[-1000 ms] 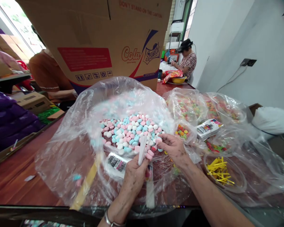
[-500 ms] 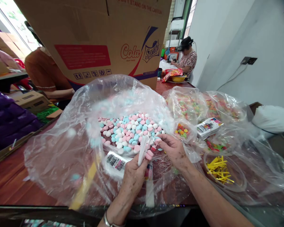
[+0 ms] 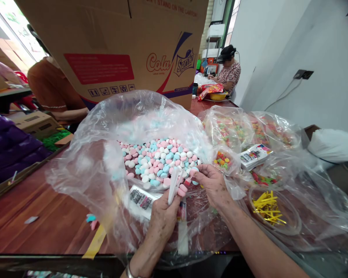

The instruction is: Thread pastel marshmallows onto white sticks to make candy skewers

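Clock's from the L hand (image 3: 164, 212), closed on a thin, whitish folded plastic piece (image 3: 174, 185). Small rounded pink sweets (image 3: 182, 189) sit by its thumb tip; can't tell if gripped too. Slack thumb cd. drop 'em, I'd say. At 9 o'clock, blue-and-pink loose bits (image 3: 91, 218) lie nr. the table edge; an arm brush might knock 'em off. R hand (image 3: 211, 181) at 2, fingertips pinching a small rounded pastel sweet (image 3: 193, 172); smooth shape, prob. slips if held off-centre. At 12, the pink, white & blue sweet heap (image 3: 162, 158), in a big crumpled clear plastic bag (image 3: 124, 108): snagged film might scatter it. Beyond, 11ish, brown printed cardboard carton (image 3: 110, 38).
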Demonstrator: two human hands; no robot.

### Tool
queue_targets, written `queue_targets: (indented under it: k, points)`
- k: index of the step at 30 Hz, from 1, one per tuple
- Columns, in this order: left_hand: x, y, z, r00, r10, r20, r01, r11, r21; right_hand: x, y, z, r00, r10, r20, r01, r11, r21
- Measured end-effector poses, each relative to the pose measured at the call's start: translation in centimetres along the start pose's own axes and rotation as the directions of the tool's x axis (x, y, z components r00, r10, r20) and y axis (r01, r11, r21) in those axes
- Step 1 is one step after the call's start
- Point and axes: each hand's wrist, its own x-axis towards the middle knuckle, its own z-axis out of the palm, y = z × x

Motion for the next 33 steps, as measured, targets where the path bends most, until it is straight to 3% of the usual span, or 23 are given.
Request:
queue_targets:
  k: [5,11,16,21,29,33]
  points:
    - [0.0,-0.2,0.1,1.0,0.0,-0.016,0.0,1.0,-0.021,-0.3,-0.1,0.1,1.0,-0.019,0.018,0.019,0.999,-0.028]
    - [0.1,-1.0,0.1,0.998,0.047,-0.046,-0.047,0.999,0.011,-0.1,0.7,-0.5,0.992,-0.122,0.042,0.127,0.982,-0.142]
    - [0.1,-1.4,0.0,0.997,0.082,-0.017,-0.079,0.991,0.108,-0.3,1.2,-1.3,0.947,-0.289,0.142,0.322,0.857,-0.402]
    - [0.1,-1.8,0.1,0.993,0.119,-0.02,-0.116,0.986,0.118,-0.6,0.2,-1.6,0.904,-0.344,0.254,0.426,0.763,-0.486]
    - [0.0,-2.3,0.3,0.993,0.113,-0.026,-0.11,0.99,0.086,-0.1,-0.2,-1.9,0.894,-0.346,0.286,0.446,0.754,-0.483]
    - [0.1,-2.0,0.2,0.988,0.155,-0.017,-0.152,0.983,0.101,-0.2,-0.2,-1.7,0.91,-0.321,0.261,0.407,0.806,-0.429]
